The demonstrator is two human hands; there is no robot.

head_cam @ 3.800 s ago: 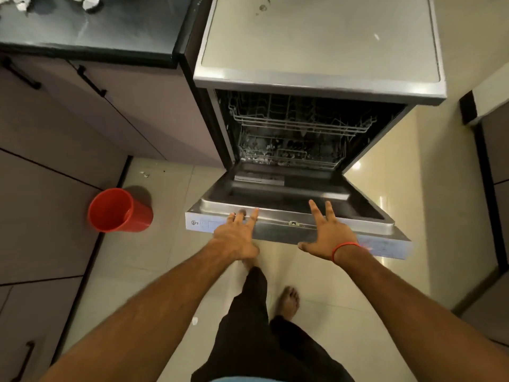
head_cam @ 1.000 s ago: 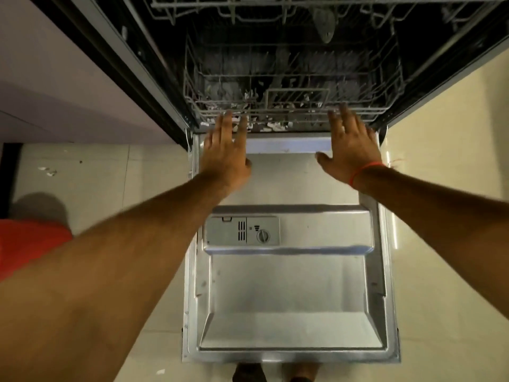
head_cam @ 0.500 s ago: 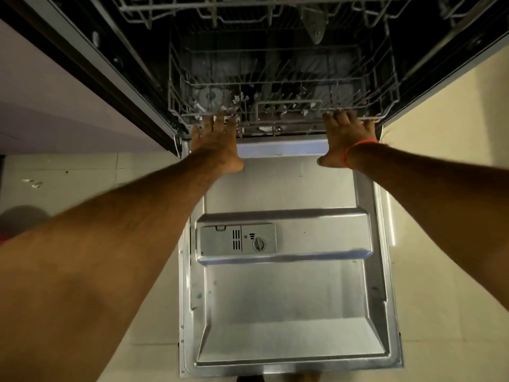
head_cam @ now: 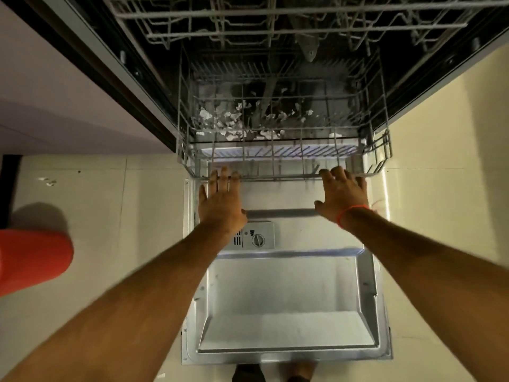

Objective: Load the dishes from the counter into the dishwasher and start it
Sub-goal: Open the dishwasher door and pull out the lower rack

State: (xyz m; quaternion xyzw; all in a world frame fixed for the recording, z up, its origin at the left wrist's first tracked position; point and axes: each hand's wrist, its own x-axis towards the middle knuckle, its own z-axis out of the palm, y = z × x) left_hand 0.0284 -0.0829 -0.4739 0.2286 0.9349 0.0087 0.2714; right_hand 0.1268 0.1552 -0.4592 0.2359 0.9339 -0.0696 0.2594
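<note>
The dishwasher stands open, its steel door [head_cam: 289, 293] lying flat toward me. The empty grey wire lower rack [head_cam: 286, 150] sticks partly out over the door's hinge end. My left hand [head_cam: 220, 202] reaches to the left part of the rack's front wire, fingertips hooked on it. My right hand [head_cam: 343, 194], with a red thread at the wrist, has its fingers curled on the right part of the same wire. The upper rack [head_cam: 275, 23] sits inside, empty. No dishes or counter are in view.
White scraps [head_cam: 231, 119] litter the tub floor under the lower rack. The detergent dispenser [head_cam: 257, 238] is on the door's inner face. A red bucket [head_cam: 30, 260] stands on the tiled floor at left, beside cabinet fronts [head_cam: 55, 92]. My feet [head_cam: 248, 374] are at the door's near edge.
The door went from half open to flat. Both hands reached the lower rack's front wire, and the rack has slid out toward me over the door.
</note>
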